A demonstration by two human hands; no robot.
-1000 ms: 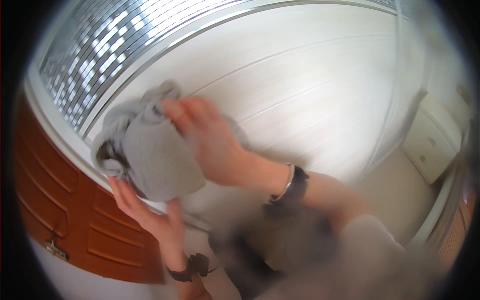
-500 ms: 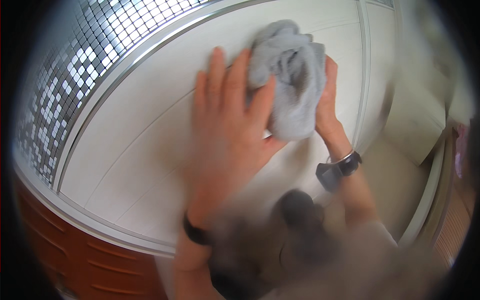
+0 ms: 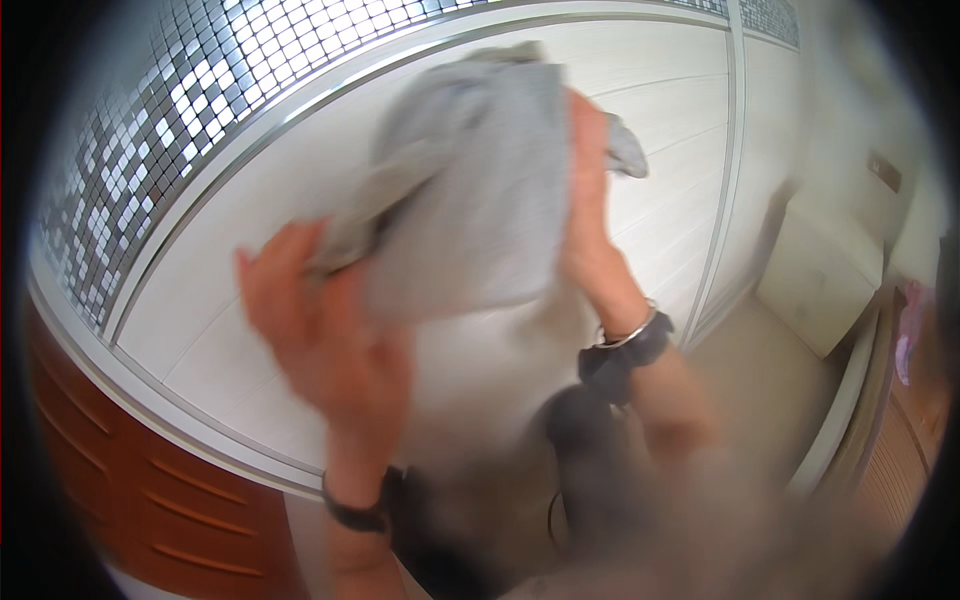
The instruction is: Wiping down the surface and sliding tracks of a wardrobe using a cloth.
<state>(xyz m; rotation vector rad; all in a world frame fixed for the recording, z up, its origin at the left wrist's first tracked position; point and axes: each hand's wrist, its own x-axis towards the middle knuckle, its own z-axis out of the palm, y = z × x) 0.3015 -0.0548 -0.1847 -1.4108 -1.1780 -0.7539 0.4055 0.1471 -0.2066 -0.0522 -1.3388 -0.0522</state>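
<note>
A grey cloth [image 3: 470, 200] is stretched between my two hands in front of a pale tiled surface. My left hand [image 3: 320, 310], blurred by motion, has its fingers bent around the cloth's lower left corner. On the other side, my right hand [image 3: 592, 205] grips the right edge, and a small end of fabric sticks out past its fingers. The near face of the cloth looks fairly flat, while its upper and left edges are folded and crumpled. Each wrist wears a dark band.
Pale panels [image 3: 200, 330] with thin seams lie behind the cloth, edged by a silvery trim [image 3: 330, 85]. Beyond the trim is a mosaic of small tiles [image 3: 290, 50]. A reddish-brown ridged panel [image 3: 150, 480] is at lower left, a pale box-like block [image 3: 825, 265] at right. Blurred dark shapes [image 3: 585, 430] are below.
The bunched cloth is now spread wider between my hands. My left hand has moved left and down, from spread fingers beside the cloth to gripping its corner; my right hand shifted left.
</note>
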